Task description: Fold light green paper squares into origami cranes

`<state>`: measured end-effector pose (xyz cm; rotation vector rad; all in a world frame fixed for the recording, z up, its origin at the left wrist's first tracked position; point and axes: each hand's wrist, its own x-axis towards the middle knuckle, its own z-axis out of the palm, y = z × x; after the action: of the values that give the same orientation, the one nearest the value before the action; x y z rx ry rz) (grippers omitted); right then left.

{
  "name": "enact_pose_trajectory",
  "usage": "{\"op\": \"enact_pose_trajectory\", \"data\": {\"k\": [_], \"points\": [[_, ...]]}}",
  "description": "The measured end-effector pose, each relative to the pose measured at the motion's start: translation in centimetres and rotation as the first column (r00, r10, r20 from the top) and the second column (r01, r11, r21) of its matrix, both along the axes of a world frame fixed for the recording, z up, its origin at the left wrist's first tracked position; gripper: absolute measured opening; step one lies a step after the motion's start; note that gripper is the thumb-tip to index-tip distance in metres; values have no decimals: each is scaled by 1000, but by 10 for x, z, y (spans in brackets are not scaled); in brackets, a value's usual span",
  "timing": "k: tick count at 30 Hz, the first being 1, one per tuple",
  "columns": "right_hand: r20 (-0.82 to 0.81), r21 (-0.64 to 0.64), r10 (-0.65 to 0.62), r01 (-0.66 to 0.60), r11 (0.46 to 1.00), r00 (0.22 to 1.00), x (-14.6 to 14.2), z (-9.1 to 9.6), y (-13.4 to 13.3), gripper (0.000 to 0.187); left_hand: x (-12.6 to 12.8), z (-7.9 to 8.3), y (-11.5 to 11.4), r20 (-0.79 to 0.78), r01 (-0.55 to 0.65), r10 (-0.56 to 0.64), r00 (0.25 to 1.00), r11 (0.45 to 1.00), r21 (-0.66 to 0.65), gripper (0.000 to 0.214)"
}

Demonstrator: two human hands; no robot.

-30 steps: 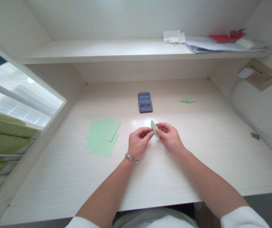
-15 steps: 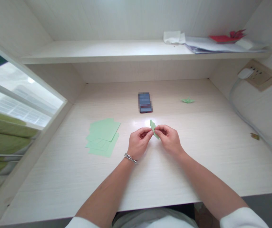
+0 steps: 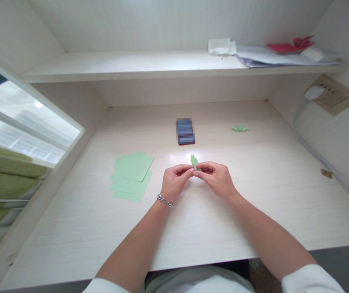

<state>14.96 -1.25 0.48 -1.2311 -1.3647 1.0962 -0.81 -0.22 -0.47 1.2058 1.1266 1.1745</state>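
A small folded green paper piece [image 3: 194, 161] is pinched between both hands just above the desk's middle. My left hand [image 3: 176, 182], with a metal bracelet at the wrist, closes its fingertips on the piece's left side. My right hand [image 3: 215, 178] closes its thumb and fingers on the right side. Only the upper tip of the paper shows above the fingers. A stack of flat green paper sheets [image 3: 131, 176] lies to the left of my left hand.
A dark phone [image 3: 185, 131] lies behind the hands. A finished green folded figure [image 3: 239, 128] sits at the back right. The upper shelf [image 3: 125, 65] carries white papers, a tissue and red paper [image 3: 287, 47]. A wall socket with a cable [image 3: 315, 94] is at right.
The hands have closed in around the folded piece, so less of it shows; it has tilted and moved slightly left. The view has barely shifted.
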Motion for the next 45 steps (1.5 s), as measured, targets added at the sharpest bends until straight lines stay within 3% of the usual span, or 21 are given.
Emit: {"op": "enact_pose_trajectory", "data": {"k": [10,20,25,30,36,41,45], "points": [[-103,-57,49,-55,997,994,1,0,4,24,0,2,-1,-113,-17,25,993,998,68,23],[-284,-181,-38,-15,983,958,-6,-6,9,22,6,-2,-4,-159,-80,93,983,993,86,20],[-262,-189,-31,-20,982,965,-5,-9,9,26,5,-2,-5,-185,-81,97,978,992,93,18],[-259,-152,-29,-11,988,965,-3,-14,10,27,6,-1,-5,-147,-76,87,985,994,81,17],[-307,-166,-80,30,986,948,-2,-15,11,37,10,-1,-4,58,-87,86,995,996,19,31],[-268,-205,-17,-40,978,963,0,-8,11,35,9,-2,-2,72,-52,53,996,999,-13,40],[-182,-146,-27,1,989,983,-3,-7,8,28,8,-4,-1,69,-18,20,997,999,-26,37]]}}
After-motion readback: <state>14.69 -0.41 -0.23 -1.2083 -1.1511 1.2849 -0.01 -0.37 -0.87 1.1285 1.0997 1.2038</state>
